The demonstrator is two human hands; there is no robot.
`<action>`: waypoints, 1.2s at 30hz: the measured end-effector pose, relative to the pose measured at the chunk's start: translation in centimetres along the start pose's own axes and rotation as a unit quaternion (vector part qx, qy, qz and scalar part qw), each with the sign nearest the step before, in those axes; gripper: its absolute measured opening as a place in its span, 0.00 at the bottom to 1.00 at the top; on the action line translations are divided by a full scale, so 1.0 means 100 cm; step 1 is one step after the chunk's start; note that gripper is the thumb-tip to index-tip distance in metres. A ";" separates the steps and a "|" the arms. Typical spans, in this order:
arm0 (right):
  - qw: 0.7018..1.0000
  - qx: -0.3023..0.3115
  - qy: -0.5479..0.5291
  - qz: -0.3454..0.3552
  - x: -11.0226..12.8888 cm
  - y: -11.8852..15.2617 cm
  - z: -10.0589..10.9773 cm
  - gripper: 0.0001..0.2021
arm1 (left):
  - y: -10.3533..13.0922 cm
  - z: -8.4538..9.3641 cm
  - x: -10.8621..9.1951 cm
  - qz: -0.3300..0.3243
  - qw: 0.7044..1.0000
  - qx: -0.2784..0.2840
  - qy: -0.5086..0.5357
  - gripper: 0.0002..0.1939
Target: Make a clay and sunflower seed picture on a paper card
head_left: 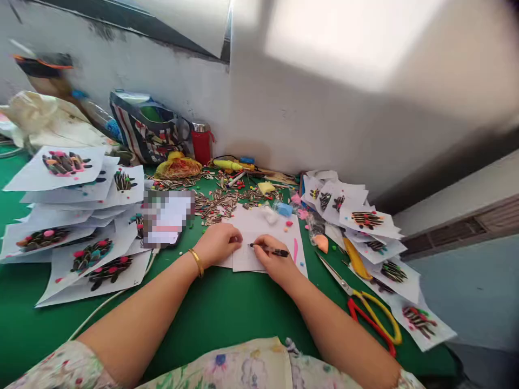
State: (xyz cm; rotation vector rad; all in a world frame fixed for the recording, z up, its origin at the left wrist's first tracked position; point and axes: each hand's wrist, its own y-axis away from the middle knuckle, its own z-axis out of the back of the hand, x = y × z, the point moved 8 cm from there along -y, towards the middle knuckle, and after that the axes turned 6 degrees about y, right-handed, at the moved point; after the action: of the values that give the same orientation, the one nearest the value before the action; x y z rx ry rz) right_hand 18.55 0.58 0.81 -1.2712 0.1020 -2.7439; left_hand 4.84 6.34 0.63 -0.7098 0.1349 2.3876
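Note:
My right hand [275, 262] is closed around a black pen [280, 252], its tip at the surface of a small white sheet of paper [245, 260]. On the left edge of that paper rests my left hand [221, 243], its fingers curled together and pressing it down. Under and beside it lies more white paper [299, 265] with a pink strip and small coloured bits on it. Just beyond the hands spreads a heap of striped sunflower seeds [217, 205]. A phone [164, 216], partly blurred out, lies left of my left hand with a cable plugged in.
Stacks of white sheets with seed-and-clay figures stand on the left [81, 221] and right [389, 248]. Scissors [360, 302] with red and yellow handles lie right of my right arm. Along the wall are a striped bag [141, 129], a red flask [201, 143] and a yellow glue gun [229, 164].

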 end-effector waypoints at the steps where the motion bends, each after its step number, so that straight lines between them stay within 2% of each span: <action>1: 1.000 -0.007 0.005 0.001 -0.002 0.000 0.002 0.07 | 0.000 0.000 0.000 0.000 1.000 0.000 0.002 0.05; 9: 0.996 -0.040 0.076 -0.022 -0.013 -0.002 0.015 0.06 | 0.001 0.000 0.002 0.004 1.000 -0.003 0.006 0.04; 15: 0.985 -0.052 0.152 -0.054 -0.014 0.002 0.025 0.05 | 0.001 0.000 0.003 0.006 1.000 -0.005 0.012 0.04; 20: 0.981 -0.051 0.172 -0.077 -0.016 0.004 0.030 0.04 | 0.001 0.000 0.004 0.010 1.000 -0.001 0.016 0.04; 23: 0.986 -0.036 0.133 -0.090 -0.019 0.005 0.032 0.05 | 0.001 0.000 0.004 0.010 1.000 0.000 0.017 0.04; 27: 0.996 -0.035 0.018 -0.081 -0.017 0.010 0.035 0.06 | 0.000 -0.001 0.003 0.010 1.000 0.003 0.017 0.04; 31: 0.993 0.012 -0.060 -0.099 -0.017 0.023 0.019 0.07 | 0.000 -0.001 0.004 0.009 1.000 0.001 0.016 0.05; 36: 0.993 0.033 -0.062 -0.092 -0.016 0.028 0.003 0.07 | 0.000 -0.001 0.004 0.007 1.000 -0.004 0.014 0.04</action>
State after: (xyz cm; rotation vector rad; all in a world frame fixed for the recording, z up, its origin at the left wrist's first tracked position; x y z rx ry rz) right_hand 20.02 -1.99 -0.46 -1.4973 -0.1216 -2.7816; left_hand 4.61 6.56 0.34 -0.7484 0.1414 2.3927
